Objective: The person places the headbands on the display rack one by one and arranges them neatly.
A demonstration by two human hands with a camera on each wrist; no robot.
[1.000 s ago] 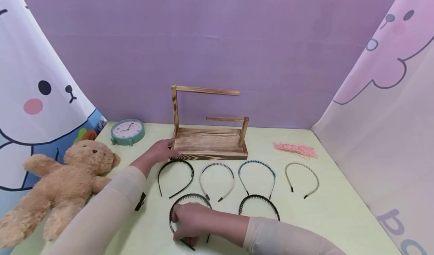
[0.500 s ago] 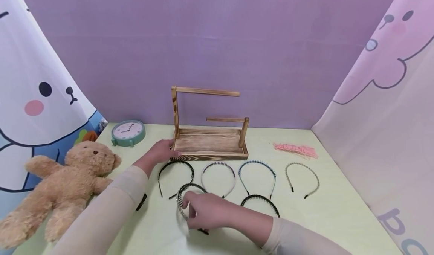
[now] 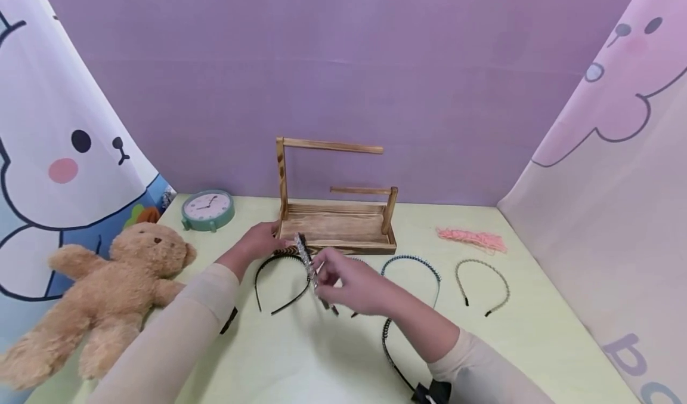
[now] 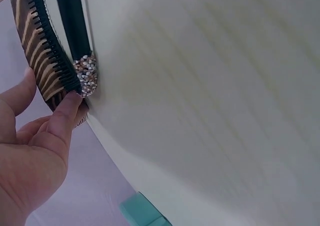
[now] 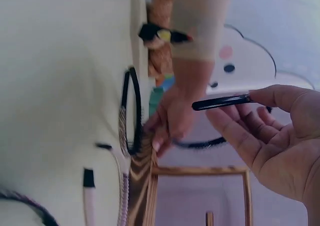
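Note:
My left hand [image 3: 257, 241] grips the left end of a wooden rack [image 3: 343, 250], a shallow tray with two horizontal bars; thumb and fingers lie on either side of its corner in the left wrist view. My right hand [image 3: 349, 281] pinches a glittery toothed headband [image 3: 302, 250], raised off the table in front of the tray. Its black tip [image 5: 217, 103] sticks out from the thumb in the right wrist view. On the table lie a black headband [image 3: 256, 284], a blue headband [image 3: 410, 258] and a pale beaded headband [image 3: 501, 278]. A white headband is mostly hidden behind my right hand.
A teddy bear [image 3: 123, 296] lies at the left, with a green round clock [image 3: 208, 210] behind it. Pink string [image 3: 472, 238] lies at the back right. A black headband with a bow [image 3: 432, 392] is near the front, partly under my right arm. A purple backdrop [image 3: 429, 93] stands behind.
My right hand has lifted the glittery headband from the table's front and moved it up towards the rack, turning it edge-on. My left hand stays at the rack.

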